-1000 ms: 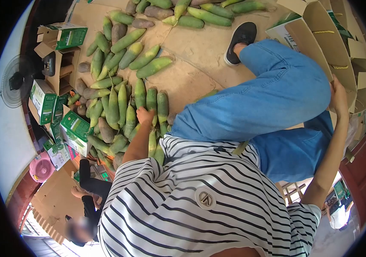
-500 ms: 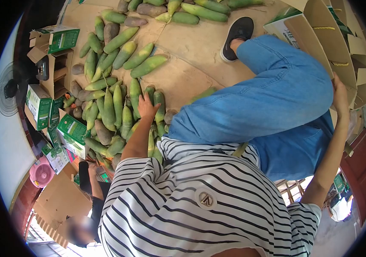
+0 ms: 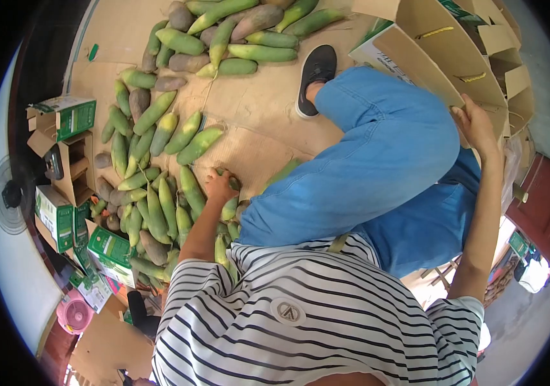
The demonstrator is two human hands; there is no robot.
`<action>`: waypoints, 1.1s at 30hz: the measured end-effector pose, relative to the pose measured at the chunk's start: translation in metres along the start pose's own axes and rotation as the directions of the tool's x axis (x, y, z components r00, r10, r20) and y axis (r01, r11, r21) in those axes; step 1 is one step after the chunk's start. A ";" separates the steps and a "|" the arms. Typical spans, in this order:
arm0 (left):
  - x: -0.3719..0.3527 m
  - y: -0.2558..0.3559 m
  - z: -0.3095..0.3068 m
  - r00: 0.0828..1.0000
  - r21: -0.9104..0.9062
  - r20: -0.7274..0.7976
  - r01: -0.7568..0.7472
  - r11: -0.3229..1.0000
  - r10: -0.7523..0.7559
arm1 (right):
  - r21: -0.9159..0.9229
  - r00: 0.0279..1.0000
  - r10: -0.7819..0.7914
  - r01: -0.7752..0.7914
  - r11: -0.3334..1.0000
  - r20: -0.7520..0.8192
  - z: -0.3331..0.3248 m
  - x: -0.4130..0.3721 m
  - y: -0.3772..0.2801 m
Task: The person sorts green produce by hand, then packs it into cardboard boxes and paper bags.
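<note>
The left hand [image 3: 219, 187] is reached down and clenched around one long green vegetable [image 3: 231, 183], whose dark tip pokes out just past the knuckles. That vegetable lies at the near edge of the heap of green and brownish vegetables [image 3: 153, 199], which spreads out beyond and to the outer side of this hand on flattened cardboard sheets [image 3: 268, 109]. Just to the inner side of the hand is the person's knee in blue jeans [image 3: 365, 161], and well beyond it a black shoe [image 3: 315, 68] rests on the sheets.

The right hand [image 3: 477, 125] is raised at the far side of the knee and grips the rim of an open cardboard box [image 3: 426, 48], fingers curled over the edge. Well off to the outer side of the left hand stand green-and-white cartons [image 3: 63, 119].
</note>
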State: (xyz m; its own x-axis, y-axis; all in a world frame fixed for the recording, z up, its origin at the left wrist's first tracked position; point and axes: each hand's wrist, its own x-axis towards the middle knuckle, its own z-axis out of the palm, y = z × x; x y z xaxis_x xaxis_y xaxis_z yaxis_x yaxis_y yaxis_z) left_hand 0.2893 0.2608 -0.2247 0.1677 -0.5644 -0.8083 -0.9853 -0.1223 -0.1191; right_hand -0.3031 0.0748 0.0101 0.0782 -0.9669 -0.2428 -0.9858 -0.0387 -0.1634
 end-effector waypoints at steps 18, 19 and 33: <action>0.000 0.142 -0.201 0.269 -0.010 -0.922 -0.736 0.677 0.279 | 0.001 0.999 0.037 -0.037 0.999 0.021 -0.010 -0.003 -0.012; -0.017 0.147 -0.220 0.183 0.041 -0.945 -0.754 0.656 0.270 | 0.001 0.997 0.057 -0.057 0.998 0.047 -0.014 -0.003 -0.016; -0.128 0.288 -0.352 0.077 0.034 -0.874 -0.975 0.219 0.479 | -0.035 1.000 -0.023 0.024 0.999 0.016 0.004 -0.003 0.000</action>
State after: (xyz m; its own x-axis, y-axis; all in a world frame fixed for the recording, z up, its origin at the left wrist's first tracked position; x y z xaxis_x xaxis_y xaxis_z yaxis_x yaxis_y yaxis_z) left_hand -0.0051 0.0108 0.0472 -0.4316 -0.8159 0.3847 -0.3804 0.5513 0.7425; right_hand -0.3026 0.0783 0.0070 0.1034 -0.9616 -0.2542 -0.9882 -0.0703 -0.1358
